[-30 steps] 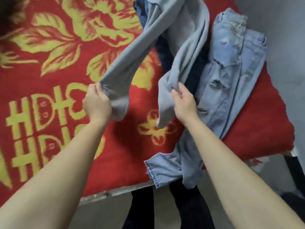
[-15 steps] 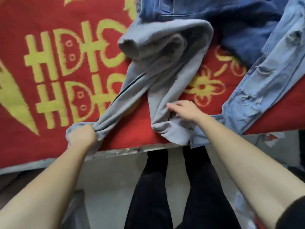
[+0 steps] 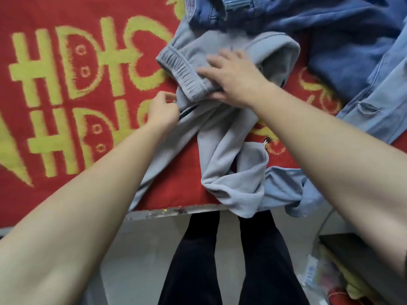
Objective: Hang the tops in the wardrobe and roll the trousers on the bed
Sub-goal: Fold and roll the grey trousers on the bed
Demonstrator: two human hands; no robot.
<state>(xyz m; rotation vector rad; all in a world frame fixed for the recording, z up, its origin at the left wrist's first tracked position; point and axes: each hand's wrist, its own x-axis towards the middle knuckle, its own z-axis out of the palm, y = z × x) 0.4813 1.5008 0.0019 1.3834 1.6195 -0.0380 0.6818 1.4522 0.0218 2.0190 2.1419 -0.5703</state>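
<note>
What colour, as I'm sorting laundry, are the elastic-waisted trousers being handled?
Plain light grey-blue; the soft elastic-waisted trousers show best in the head view.

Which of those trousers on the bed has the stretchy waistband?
The grey sweatpants, under the right hand: their waistband is gathered elastic. The dark blue jeans and the pale ripped jeans beyond them are denim.

Grey floor (image 3: 136, 249); at lower right a dark box (image 3: 356, 252) beside plastic-wrapped clutter (image 3: 317, 276)
</note>
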